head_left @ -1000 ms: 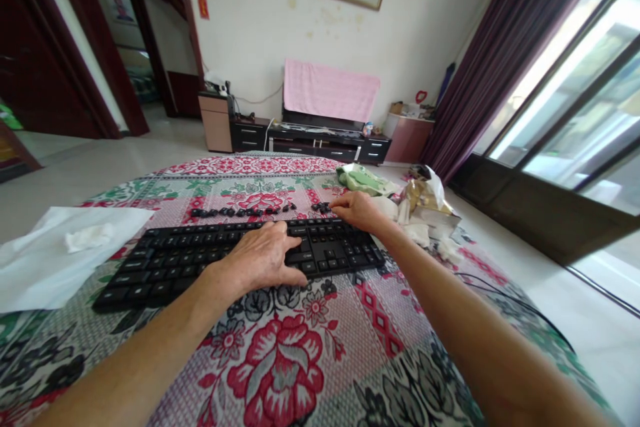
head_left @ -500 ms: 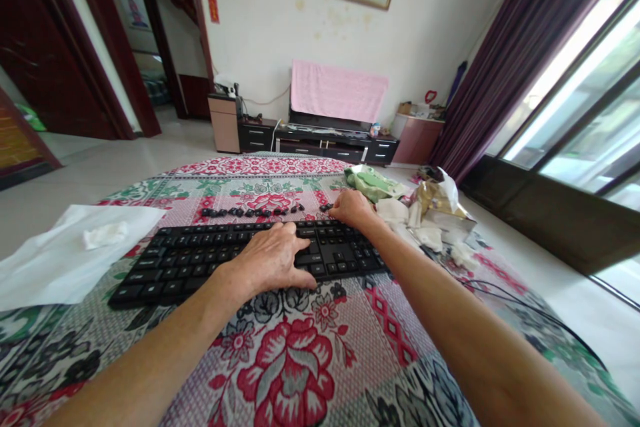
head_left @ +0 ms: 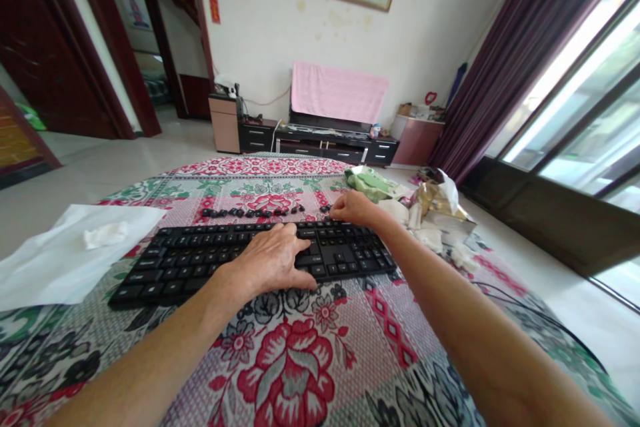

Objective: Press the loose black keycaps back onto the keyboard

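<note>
A black computer keyboard lies across the table. My left hand rests flat over its middle, fingers and thumb spread, hiding the keys underneath. Behind the keyboard's back edge, a row of loose black keycaps lies on the cloth, with a gap before a few more keycaps on the right. My right hand is just beside these, above the keyboard's far right part. Its fingers are pinched together, and whatever is between the fingertips is hidden.
White paper with a crumpled tissue lies on the left. A green packet, crumpled tissues and a gold-coloured box stand at the right. A black cable trails over the floral tablecloth.
My right forearm and wrist have shifted slightly to the right and up, while the fingertips stay near the same keycaps. My left hand has not visibly moved.
</note>
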{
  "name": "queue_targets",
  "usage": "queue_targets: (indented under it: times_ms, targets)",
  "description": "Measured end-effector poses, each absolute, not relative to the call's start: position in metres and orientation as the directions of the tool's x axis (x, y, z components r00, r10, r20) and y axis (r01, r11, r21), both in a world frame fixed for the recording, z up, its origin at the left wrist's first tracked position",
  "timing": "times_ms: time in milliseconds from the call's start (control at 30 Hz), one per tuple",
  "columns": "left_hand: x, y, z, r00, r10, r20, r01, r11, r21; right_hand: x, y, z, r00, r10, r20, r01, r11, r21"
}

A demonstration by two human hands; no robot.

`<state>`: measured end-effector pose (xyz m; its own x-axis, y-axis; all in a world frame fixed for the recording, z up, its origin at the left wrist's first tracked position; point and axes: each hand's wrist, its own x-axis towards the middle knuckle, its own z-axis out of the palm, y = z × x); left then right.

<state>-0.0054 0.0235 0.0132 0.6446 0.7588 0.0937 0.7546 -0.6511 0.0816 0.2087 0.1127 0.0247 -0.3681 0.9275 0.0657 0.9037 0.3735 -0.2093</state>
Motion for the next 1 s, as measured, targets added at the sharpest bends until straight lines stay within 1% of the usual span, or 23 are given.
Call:
queue_targets:
  times_ms: [67,133,267,333,433,533,700,767,833,900,1000]
  targets:
    - [-0.006,0.023,0.013,0.645,0.758,0.091,0.754,-0.651,0.08,0.214,0.116,0.024,-0.405,0.911,0.08,0.881,0.412,-0.233]
    - [-0.006,0.023,0.014,0.646,0.759,0.085,0.754,-0.651,0.082,0.216,0.119,0.023,-0.4,0.913,0.081,0.887,0.408,-0.215]
    - [-0.005,0.023,0.014,0.644,0.761,0.079,0.756,-0.649,0.085,0.207,0.124,0.018,-0.283,0.957,0.068,0.956,0.287,-0.065]
    - [-0.005,0.024,0.014,0.64,0.764,0.077,0.76,-0.645,0.084,0.2,0.127,0.015,-0.226,0.972,0.07,0.973,0.228,-0.018]
    - [-0.005,0.025,0.013,0.638,0.767,0.077,0.762,-0.642,0.086,0.194,0.132,0.009,-0.15,0.986,0.068,0.989,0.15,-0.001]
    - [-0.005,0.025,0.013,0.639,0.766,0.076,0.761,-0.643,0.085,0.191,0.135,0.007,-0.104,0.994,0.041,0.994,0.105,-0.017]
    - [-0.005,0.024,0.014,0.636,0.768,0.073,0.764,-0.641,0.076,0.198,0.126,0.024,-0.096,0.994,0.044,0.989,0.1,-0.11]
    - [-0.005,0.024,0.014,0.632,0.772,0.07,0.768,-0.636,0.072,0.205,0.115,0.033,-0.097,0.994,0.042,0.976,0.104,-0.193]
    - [-0.005,0.024,0.014,0.63,0.774,0.067,0.771,-0.634,0.068,0.216,0.103,0.038,-0.111,0.993,0.037,0.943,0.117,-0.311]
    - [-0.005,0.024,0.013,0.634,0.77,0.071,0.767,-0.638,0.065,0.227,0.092,0.038,-0.122,0.992,0.029,0.907,0.123,-0.402]
    - [-0.005,0.024,0.012,0.645,0.761,0.073,0.758,-0.649,0.067,0.242,0.08,0.031,-0.152,0.987,0.042,0.864,0.154,-0.48]
